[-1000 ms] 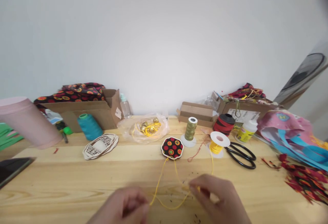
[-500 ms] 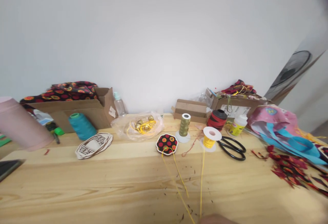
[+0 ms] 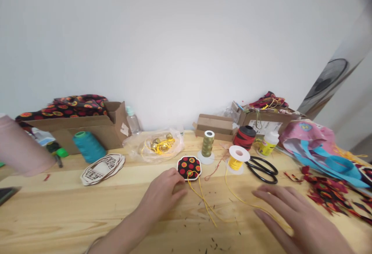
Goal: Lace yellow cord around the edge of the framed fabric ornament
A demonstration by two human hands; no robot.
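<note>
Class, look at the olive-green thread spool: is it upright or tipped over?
Upright: the olive-green thread spool stands on its white base, core opening facing up.

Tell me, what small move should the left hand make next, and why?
Probably close the left hand on the patterned fabric disc. Its fingertips lie at the disc's near-left edge, open, holding nothing. A yellow cord attached to the disc trails loose over the table, and the right hand is spread flat over the strand from the yellow spool, so nothing pins the disc.
</note>
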